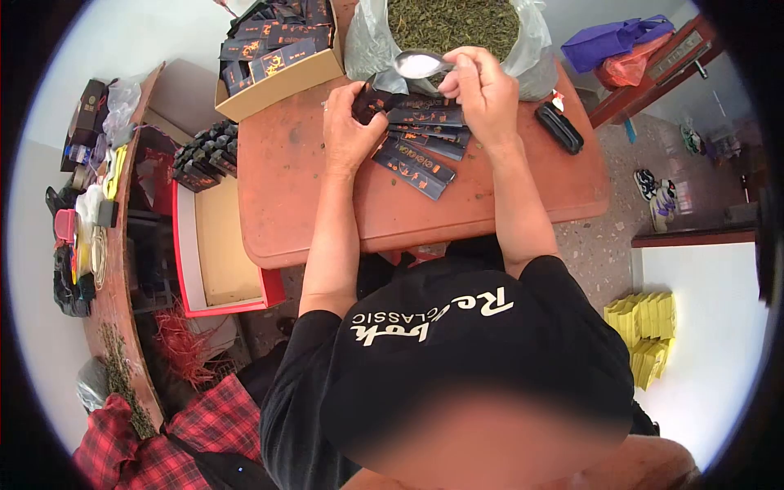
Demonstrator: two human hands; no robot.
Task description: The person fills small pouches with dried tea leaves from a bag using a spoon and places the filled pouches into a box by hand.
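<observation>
My left hand [353,124] is closed round a small black packet [374,100] above the table [302,204]. Pinched in my right hand [480,91] is a metal spoon [419,64], its bowl just right of the packet's top. Between and below my hands, several flat black packets [415,167] with orange print lie fanned out on the table. Behind the spoon stands a clear plastic bag [371,45] filled with dried green leaves [453,24]. What the packet holds inside cannot be made out.
A cardboard box [282,86] of black packets sits at the table's back left. A black case [559,127] lies on the right. Left of the table is a red-edged box [224,245] beside bunched dark packets [206,153]. Yellow packs [645,331] are at the lower right.
</observation>
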